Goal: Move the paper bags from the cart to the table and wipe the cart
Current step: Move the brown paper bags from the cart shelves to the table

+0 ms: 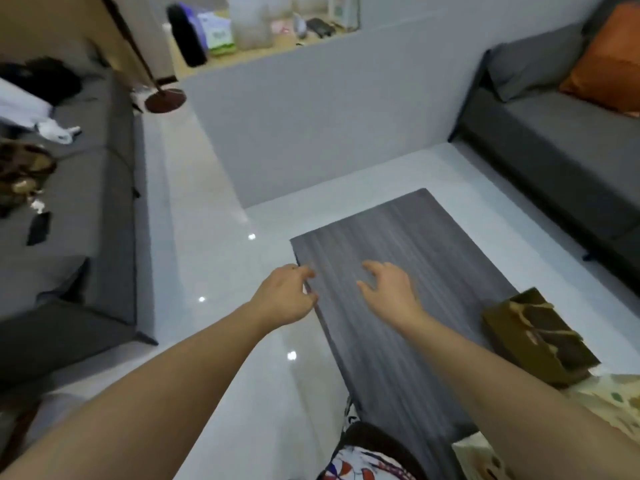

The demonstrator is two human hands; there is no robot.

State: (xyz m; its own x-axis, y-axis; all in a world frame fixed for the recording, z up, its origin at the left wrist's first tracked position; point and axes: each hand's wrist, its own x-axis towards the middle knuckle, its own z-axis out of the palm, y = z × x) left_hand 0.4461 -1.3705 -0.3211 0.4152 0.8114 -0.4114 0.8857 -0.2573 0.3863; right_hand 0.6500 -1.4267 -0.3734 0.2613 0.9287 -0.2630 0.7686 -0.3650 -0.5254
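While no writing is legible | left hand curled at table edge, grip unclear | right hand spread

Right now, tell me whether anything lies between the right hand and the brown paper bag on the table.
Nothing visible does. The right hand hovers open over the table; only bare tabletop separates it from the brown paper bag near the right edge.

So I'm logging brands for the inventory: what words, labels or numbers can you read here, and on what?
None can be read.
Brown paper bag on the table: small mark, too blurred.
White and green packet on the far counter: print too small and blurred.
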